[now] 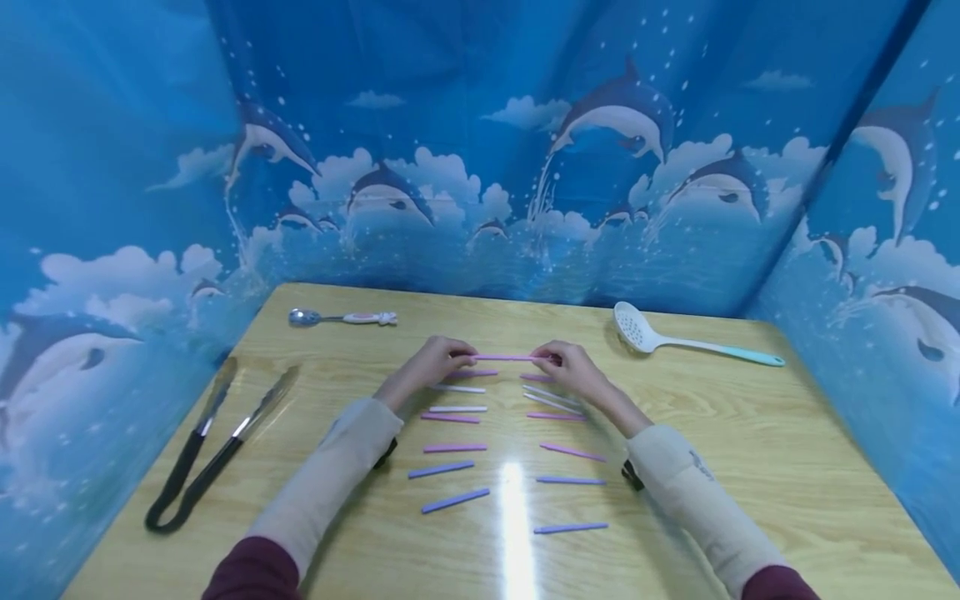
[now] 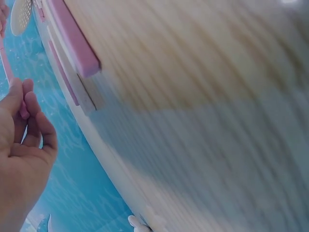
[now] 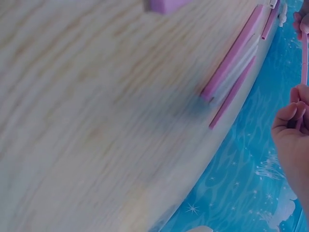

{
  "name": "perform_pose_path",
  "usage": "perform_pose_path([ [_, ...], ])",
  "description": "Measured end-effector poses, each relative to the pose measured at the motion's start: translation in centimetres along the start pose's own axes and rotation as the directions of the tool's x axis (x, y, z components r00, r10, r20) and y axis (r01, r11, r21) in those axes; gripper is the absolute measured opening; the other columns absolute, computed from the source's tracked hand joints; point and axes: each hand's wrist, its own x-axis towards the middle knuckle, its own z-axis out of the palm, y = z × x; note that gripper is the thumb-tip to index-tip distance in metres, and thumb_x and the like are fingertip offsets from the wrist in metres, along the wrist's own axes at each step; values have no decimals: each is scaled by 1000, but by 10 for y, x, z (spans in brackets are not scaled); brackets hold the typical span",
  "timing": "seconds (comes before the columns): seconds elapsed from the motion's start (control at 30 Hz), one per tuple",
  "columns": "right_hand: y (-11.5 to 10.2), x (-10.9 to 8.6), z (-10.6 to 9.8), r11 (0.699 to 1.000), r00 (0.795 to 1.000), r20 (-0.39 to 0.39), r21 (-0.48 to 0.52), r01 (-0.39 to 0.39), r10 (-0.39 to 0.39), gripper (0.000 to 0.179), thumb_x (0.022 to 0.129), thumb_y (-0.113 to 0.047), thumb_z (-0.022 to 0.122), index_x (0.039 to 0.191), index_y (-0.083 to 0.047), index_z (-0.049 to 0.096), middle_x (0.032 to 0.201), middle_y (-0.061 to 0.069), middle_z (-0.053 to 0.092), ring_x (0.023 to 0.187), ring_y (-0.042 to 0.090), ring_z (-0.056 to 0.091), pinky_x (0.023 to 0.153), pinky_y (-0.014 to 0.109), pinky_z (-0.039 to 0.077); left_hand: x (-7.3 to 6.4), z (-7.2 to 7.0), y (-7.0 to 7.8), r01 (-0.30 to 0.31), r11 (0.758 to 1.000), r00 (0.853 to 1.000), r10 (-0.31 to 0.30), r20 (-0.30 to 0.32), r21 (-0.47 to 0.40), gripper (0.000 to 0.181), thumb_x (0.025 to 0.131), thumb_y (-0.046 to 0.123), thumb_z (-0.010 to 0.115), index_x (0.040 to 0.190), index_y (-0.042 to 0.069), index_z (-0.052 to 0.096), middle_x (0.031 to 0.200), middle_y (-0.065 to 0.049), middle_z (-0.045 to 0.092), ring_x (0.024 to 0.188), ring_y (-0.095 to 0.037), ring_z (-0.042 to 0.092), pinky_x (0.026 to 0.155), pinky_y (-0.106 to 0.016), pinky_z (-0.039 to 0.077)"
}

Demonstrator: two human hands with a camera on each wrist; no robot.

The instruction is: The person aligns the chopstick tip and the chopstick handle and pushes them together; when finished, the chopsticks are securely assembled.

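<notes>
Both hands hold one thin pink stick [image 1: 504, 358] level above the far part of the table, one at each end. My left hand [image 1: 435, 362] pinches its left end between thumb and fingertips; my right hand [image 1: 573, 368] pinches the other end. Below lie two columns of short sticks. On the left are pink sticks [image 1: 455, 448], white sticks [image 1: 458, 409] and blue-purple sticks [image 1: 455, 501]. The right column has similar pink sticks [image 1: 572, 452], white sticks [image 1: 551, 398] and blue-purple sticks [image 1: 571, 528]. In the right wrist view, fingers curl around the held stick [image 3: 304, 60].
Black-handled tongs [image 1: 197, 471] lie at the left of the wooden table [image 1: 712, 417]. A spoon with a decorated handle [image 1: 341, 318] is at the back left. At the back right rests a white skimmer [image 1: 637, 327] with a turquoise handle end. A dolphin-print curtain [image 1: 465, 242] borders the table.
</notes>
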Motion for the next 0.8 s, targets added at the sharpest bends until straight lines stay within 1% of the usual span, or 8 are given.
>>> perform_pose_path([
  [0.13, -2, -1, -1, 1000, 1000, -19, 6, 20, -20, 15, 90, -4, 63, 99, 6, 68, 89, 15, 67, 73, 13, 57, 64, 21, 49, -3, 1, 2, 25, 999, 1000, -25, -4, -29, 23, 92, 14, 62, 110, 1, 69, 104, -12, 71, 96, -23, 66, 84, -33, 54],
  [0.2, -2, -2, -2, 1000, 999, -27, 12, 27, -26, 15, 90, -4, 63, 98, 6, 68, 89, 15, 67, 75, 15, 59, 65, 21, 50, -3, 1, 3, 25, 999, 1000, -25, -7, -37, 24, 92, 14, 62, 110, 1, 69, 104, -13, 71, 96, -23, 67, 83, -32, 54],
  [0.37, -5, -2, -3, 999, 1000, -17, 45, 0, 1, 15, 91, -5, 62, 99, 6, 68, 92, 15, 67, 80, 18, 62, 69, 22, 52, -6, -1, 7, 20, 999, 1000, -21, -13, -33, 24, 92, 14, 62, 110, 1, 69, 104, -13, 71, 96, -23, 67, 83, -32, 55],
  [0.57, -8, -1, -3, 995, 1000, -15, 100, -4, 5, 16, 91, -6, 62, 100, 6, 68, 93, 15, 67, 80, 18, 62, 69, 22, 53, -9, -3, 10, 47, 998, 998, -48, -31, -33, 24, 91, 15, 63, 110, 1, 69, 105, -13, 71, 94, -22, 67, 81, -32, 55],
  [0.7, -7, 0, -2, 996, 1000, -12, 94, -4, 5, 16, 91, -6, 62, 101, 6, 69, 92, 14, 67, 80, 17, 62, 69, 22, 53, -9, -4, 11, 72, 997, 997, -73, -30, -36, 25, 91, 16, 63, 111, 2, 69, 106, -13, 70, 95, -22, 67, 81, -32, 55],
  [0.8, -6, 0, -1, 998, 1000, -12, 63, 6, -5, 16, 91, -5, 62, 101, 6, 68, 92, 14, 67, 79, 17, 62, 69, 22, 53, -8, -4, 12, 81, 996, 996, -82, -23, -38, 26, 91, 16, 63, 113, 3, 68, 108, -13, 70, 99, -23, 66, 85, -33, 54],
])
